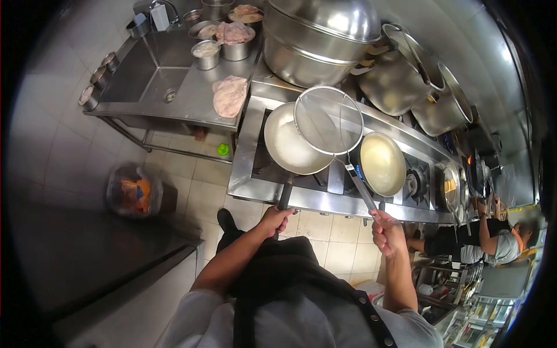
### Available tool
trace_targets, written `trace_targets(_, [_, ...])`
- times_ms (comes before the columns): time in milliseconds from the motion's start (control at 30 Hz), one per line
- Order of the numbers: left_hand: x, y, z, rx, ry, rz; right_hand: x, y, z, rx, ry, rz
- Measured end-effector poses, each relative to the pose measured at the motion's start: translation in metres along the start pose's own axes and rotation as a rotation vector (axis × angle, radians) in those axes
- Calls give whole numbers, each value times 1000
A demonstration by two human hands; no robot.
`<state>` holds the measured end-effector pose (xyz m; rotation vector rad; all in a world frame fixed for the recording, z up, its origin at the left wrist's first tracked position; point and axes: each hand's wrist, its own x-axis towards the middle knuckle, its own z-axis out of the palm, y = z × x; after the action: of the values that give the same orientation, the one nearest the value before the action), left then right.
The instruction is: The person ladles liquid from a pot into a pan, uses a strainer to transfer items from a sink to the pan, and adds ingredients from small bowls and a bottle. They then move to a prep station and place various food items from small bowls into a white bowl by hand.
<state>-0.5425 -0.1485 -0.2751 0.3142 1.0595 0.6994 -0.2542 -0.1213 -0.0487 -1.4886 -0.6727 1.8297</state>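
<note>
My left hand (275, 221) is wrapped round the dark handle of a pan (290, 148) on the stove's left part. White contents lie in that pan. My right hand (387, 232) grips the long handle of a round mesh strainer (328, 119). The strainer's mesh is over the right part of the pan and hides some of it; whether they touch I cannot tell. Just right of the strainer, a second pan (383, 164) with pale yellow contents sits on the stove (270, 200).
A large steel steamer (313, 55) and big pots (394, 87) stand behind the stove. At the left are a sink (145, 69), a raw piece of meat (230, 96) and filled bowls. A bin (132, 188) is on the floor. Another person (493, 240) works at the far right.
</note>
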Motion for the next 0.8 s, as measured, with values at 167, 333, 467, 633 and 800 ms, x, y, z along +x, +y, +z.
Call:
trace_targets(167, [-12,-6,8,44,76,79,-16,-5,-2,-45,16,-22])
trace_targets(333, [-19,-2,4,3,38,76,-11,-18,14,-27,-51,-8])
trace_targets(467, [-23,0,-3,1,-17,27,3,-41,54,-32,-188,34])
trace_targets(633, [-26,3,-16,72,-147,5,25,-61,150,-101,-347,88])
trace_targets(800, [-23,3,-33,129,-311,15,77,-69,275,-99,-565,148])
